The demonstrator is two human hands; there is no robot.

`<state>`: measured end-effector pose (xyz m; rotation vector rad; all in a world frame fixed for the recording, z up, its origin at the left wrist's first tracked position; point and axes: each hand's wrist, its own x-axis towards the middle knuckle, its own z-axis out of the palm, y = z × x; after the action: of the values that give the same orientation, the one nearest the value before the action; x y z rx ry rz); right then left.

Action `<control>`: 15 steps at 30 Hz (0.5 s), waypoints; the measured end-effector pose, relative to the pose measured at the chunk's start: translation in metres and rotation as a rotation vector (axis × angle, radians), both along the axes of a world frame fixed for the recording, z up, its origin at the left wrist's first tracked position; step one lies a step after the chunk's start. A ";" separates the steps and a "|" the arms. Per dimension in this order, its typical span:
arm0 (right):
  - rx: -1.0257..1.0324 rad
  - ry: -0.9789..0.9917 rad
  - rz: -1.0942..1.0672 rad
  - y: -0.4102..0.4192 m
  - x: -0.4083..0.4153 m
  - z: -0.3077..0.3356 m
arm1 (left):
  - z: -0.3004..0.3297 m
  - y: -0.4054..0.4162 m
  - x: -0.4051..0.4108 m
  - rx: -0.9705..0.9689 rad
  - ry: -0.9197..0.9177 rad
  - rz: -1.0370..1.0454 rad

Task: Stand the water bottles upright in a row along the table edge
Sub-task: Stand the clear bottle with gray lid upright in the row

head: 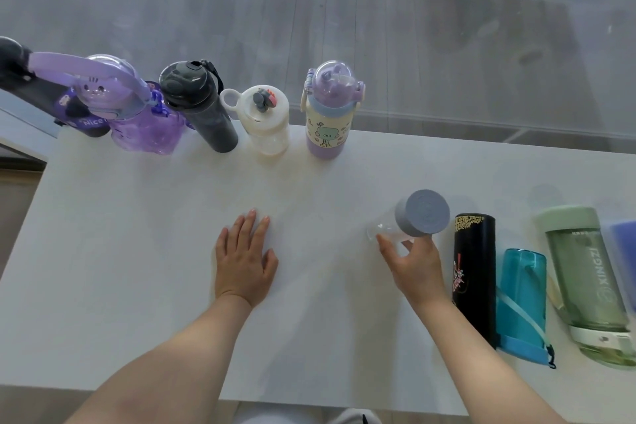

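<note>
Several bottles stand upright along the far edge of the white table [137, 234]: a purple bear bottle [137, 113], a dark grey bottle [199, 107], a white bottle [266, 120] and a lilac cartoon bottle [328, 113]. My right hand [413, 262] grips a clear bottle with a grey-blue lid [420, 215], tilted, lid toward the camera. To its right lie a black bottle [475, 272], a teal bottle [523, 299] and a green bottle [588, 282]. My left hand [246, 258] rests flat on the table, fingers apart, holding nothing.
A dark bottle with "Nice" lettering [82, 117] stands at the far left corner. A blue object [624, 244] shows at the right frame edge. Beyond the table's far edge is a grey wooden floor [344, 27] behind glass.
</note>
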<state>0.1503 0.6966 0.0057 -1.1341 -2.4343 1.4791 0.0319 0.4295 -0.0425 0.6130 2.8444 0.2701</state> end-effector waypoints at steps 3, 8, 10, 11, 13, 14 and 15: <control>0.001 0.030 -0.004 0.007 -0.022 -0.002 | -0.001 0.000 -0.001 0.002 0.000 -0.002; 0.046 0.121 0.005 0.030 -0.070 0.000 | 0.000 0.000 -0.001 0.023 0.004 0.001; 0.062 0.132 -0.011 0.041 -0.089 0.000 | 0.000 0.000 -0.001 0.027 0.005 0.004; 0.071 0.133 -0.018 0.046 -0.098 0.000 | 0.000 0.001 -0.001 0.027 0.005 0.004; 0.076 0.133 -0.026 0.056 -0.114 0.000 | 0.000 0.000 -0.001 0.024 0.003 0.003; 0.078 0.132 -0.027 0.060 -0.122 -0.001 | 0.000 0.000 -0.002 0.024 0.002 0.002; 0.081 0.129 -0.026 0.064 -0.128 -0.002 | 0.000 0.000 -0.002 0.025 0.000 0.001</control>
<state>0.0221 0.7604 0.0042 -1.0176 -2.3603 1.3865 0.0302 0.4297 -0.0422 0.6162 2.8455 0.3058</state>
